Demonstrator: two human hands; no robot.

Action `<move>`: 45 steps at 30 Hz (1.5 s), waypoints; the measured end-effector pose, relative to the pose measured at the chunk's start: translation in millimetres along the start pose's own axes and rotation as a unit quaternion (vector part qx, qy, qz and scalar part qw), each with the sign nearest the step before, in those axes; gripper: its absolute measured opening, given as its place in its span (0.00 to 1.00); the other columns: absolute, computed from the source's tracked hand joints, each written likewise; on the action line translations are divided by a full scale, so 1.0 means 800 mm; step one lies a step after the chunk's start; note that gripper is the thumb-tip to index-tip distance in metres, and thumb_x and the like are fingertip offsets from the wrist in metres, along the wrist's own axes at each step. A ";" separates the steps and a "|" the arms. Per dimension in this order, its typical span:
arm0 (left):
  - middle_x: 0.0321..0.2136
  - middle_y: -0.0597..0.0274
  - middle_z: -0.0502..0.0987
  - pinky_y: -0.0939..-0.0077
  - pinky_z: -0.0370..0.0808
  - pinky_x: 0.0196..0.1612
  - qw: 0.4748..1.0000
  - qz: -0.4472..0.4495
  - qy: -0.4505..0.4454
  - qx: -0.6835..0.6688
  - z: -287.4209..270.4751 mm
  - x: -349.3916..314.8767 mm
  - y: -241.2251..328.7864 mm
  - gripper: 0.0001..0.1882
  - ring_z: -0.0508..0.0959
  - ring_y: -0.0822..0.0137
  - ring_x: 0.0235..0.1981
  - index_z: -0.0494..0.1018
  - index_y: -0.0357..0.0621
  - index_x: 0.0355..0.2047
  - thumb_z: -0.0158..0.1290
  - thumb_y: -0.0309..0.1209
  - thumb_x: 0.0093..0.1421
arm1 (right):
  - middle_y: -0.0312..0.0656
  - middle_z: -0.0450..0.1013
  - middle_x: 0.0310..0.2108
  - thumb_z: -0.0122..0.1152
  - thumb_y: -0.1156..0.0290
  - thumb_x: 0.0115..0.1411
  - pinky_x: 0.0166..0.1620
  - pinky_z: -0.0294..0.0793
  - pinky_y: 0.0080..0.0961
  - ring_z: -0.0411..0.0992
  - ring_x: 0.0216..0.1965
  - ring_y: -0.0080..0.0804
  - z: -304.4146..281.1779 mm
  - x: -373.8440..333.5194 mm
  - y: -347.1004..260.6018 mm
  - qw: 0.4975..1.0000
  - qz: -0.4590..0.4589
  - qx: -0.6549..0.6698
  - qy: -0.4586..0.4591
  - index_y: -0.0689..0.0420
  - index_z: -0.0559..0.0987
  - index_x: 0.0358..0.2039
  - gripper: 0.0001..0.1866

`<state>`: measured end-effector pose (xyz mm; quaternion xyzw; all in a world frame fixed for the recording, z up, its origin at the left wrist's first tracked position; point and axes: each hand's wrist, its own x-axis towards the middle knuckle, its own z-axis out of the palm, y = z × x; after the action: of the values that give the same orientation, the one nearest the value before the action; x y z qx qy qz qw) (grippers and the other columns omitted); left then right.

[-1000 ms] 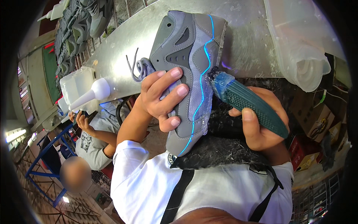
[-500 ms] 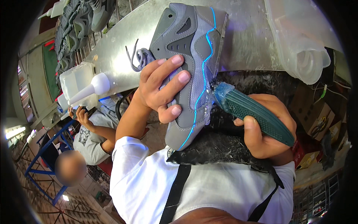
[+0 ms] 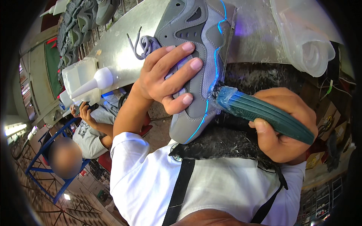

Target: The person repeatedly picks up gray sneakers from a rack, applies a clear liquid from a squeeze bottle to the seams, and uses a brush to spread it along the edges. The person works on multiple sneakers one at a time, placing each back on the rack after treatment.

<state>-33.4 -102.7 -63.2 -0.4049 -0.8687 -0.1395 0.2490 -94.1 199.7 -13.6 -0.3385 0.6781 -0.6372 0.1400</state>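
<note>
My left hand (image 3: 169, 77) is wrapped over the side of a grey sneaker upper (image 3: 194, 45), fingers pressed on its panels and the thumb side hidden behind. Toe toward me, the shoe lies lengthwise, with grey laces (image 3: 142, 47) hanging off its left side. A bright blue line of light runs along its right side, near the bottom edge. In my right hand (image 3: 284, 120) is a brush with a dark green ridged handle (image 3: 266, 113), its head end wrapped in clear plastic. The dark, messy tip touches the shoe's lower side by the blue line.
A metal worktop (image 3: 252, 45) lies beyond, with clear plastic containers (image 3: 298, 41) at right. At left stand a white nozzle bottle (image 3: 100, 81) and a translucent tub (image 3: 71, 73); grey shoes (image 3: 75, 30) hang on a rack. Another person (image 3: 92, 132) sits at left. A black apron (image 3: 222, 145) covers my lap.
The shoe and my left hand have shifted slightly away and to the right. My right hand has moved right, and the brush tip has come onto the shoe's side with its handle turned.
</note>
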 end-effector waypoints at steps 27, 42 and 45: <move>0.48 0.38 0.78 0.45 0.79 0.47 0.998 -0.047 0.027 0.042 -0.011 0.061 0.009 0.18 0.80 0.38 0.46 0.65 0.37 0.46 0.56 0.23 0.56 | 0.57 0.79 0.29 0.65 0.68 0.60 0.26 0.84 0.29 0.82 0.25 0.41 0.002 -0.033 0.001 0.984 -0.165 0.033 0.061 0.69 0.77 0.37 0.14; 0.49 0.46 0.80 0.55 0.77 0.51 0.993 -0.064 0.062 0.075 -0.004 0.084 0.005 0.22 0.81 0.47 0.48 0.70 0.34 0.50 0.57 0.25 0.54 | 0.54 0.79 0.32 0.65 0.56 0.62 0.22 0.69 0.24 0.74 0.20 0.33 -0.012 -0.040 -0.024 0.973 -0.227 0.012 0.047 0.64 0.76 0.38 0.20; 0.50 0.46 0.79 0.56 0.77 0.52 0.992 -0.081 0.054 0.079 -0.007 0.094 0.006 0.23 0.81 0.48 0.48 0.70 0.33 0.51 0.57 0.26 0.54 | 0.54 0.79 0.30 0.66 0.57 0.62 0.21 0.68 0.21 0.74 0.19 0.31 -0.015 -0.035 -0.034 0.965 -0.253 -0.011 0.064 0.64 0.77 0.35 0.19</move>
<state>-69.3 -54.7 -17.4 -0.3043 -0.8921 -0.1114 0.3148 -73.6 228.3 7.2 -0.4589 0.5853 -0.6644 -0.0732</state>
